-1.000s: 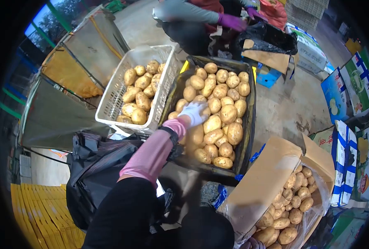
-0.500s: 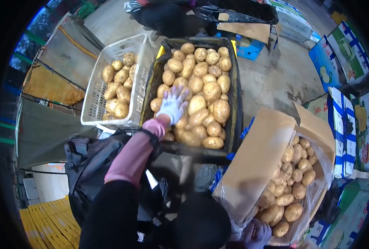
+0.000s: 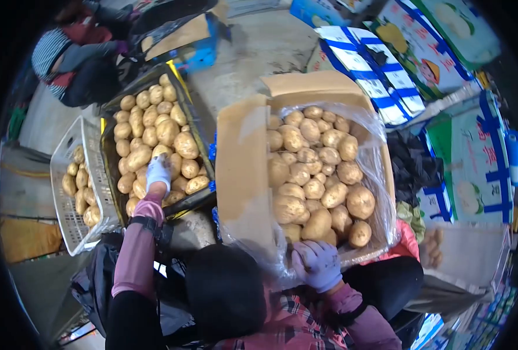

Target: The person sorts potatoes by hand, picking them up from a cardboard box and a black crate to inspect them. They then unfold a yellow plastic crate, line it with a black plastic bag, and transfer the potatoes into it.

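Observation:
My left hand [image 3: 158,171], in a pale glove, lies on the potatoes [image 3: 167,132] in a crate [image 3: 207,182] with a black lining. Its fingers stretch forward over them, and none is lifted. At the near edge of a cardboard box [image 3: 242,175] is my gloved right hand [image 3: 318,266], its fingers curled in. Whether it holds anything there is hidden. Inside that box, more potatoes [image 3: 314,188] lie in a clear plastic liner [image 3: 378,169].
A white slotted crate [image 3: 66,224] with several potatoes stands at the left. Behind, another person [image 3: 84,64] crouches near a blue carton [image 3: 199,49]. Printed cartons [image 3: 475,157] and black plastic bags [image 3: 413,163] are on the right. My knees [image 3: 227,291] are close to the box.
The view has swung right, bringing the cardboard box to the middle. My left hand stays over the crate, its fingers less spread. My right hand now shows more fully at the box edge.

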Available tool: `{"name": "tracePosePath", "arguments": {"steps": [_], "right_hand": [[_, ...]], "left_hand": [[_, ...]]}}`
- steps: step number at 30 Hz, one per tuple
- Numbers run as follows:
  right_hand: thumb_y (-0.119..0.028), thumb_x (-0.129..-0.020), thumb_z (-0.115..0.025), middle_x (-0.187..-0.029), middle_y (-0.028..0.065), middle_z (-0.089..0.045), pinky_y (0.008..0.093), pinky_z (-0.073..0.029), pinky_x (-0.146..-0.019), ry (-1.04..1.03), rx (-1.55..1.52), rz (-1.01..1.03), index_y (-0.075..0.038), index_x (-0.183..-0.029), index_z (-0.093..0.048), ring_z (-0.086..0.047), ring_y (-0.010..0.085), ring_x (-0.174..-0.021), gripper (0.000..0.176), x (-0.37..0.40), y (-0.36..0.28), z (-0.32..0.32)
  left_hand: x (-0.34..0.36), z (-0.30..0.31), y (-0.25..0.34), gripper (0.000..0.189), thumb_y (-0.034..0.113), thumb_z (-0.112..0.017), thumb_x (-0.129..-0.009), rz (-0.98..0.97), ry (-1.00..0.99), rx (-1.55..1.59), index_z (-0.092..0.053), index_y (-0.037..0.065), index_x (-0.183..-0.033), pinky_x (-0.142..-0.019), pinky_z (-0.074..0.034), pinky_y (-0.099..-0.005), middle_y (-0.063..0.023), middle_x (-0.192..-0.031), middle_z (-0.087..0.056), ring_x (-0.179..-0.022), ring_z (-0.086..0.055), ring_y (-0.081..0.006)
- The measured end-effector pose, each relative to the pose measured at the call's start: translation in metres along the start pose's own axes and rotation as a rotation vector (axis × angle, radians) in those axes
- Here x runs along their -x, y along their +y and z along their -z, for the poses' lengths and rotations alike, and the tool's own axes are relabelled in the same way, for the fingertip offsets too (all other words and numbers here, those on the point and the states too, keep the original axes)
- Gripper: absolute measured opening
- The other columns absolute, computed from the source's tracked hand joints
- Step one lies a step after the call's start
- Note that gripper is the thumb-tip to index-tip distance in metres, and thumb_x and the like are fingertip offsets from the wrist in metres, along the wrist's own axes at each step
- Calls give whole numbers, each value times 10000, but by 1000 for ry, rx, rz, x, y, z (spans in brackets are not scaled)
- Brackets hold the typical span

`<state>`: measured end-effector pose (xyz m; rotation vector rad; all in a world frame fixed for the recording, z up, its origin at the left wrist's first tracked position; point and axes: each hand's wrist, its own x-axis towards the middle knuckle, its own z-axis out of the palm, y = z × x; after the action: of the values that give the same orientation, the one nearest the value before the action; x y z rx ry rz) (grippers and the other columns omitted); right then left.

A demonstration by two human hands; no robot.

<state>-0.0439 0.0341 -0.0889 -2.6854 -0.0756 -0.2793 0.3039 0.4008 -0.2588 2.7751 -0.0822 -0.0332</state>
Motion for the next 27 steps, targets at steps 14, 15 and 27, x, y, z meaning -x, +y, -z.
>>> {"name": "tracePosePath", "arguments": {"steps": [14,15,27], "right_hand": [[-191,-714,-652,-1345,143,-538,447,-417,-1053,-822,469,-105,-98,-1263,-586,-480,348,-1280,561,-118,163,12],[-230,-688,-678,-1317,128,-555,444,-408,-1067,-929,634,34,-105,-1250,-605,-483,326,-1283,580,-127,150,9],[-183,-764,-811,-1052,39,-648,251,-525,-670,-464,-654,-515,-26,-1293,-522,-639,157,-867,623,-107,107,97]], "left_hand": [[185,96,41,270,114,-547,-1004,216,-198,817,-586,-26,-1232,-914,-481,-254,-67,-1117,-664,-956,-606,-146],[209,115,51,280,110,-550,-1002,274,-206,924,-575,-27,-1245,-931,-470,-253,-66,-1139,-656,-985,-597,-134],[262,253,191,369,181,-522,-1030,58,-286,1724,-511,-47,-1320,-893,-484,-314,-124,-1230,-581,-1030,-577,-189]]}}
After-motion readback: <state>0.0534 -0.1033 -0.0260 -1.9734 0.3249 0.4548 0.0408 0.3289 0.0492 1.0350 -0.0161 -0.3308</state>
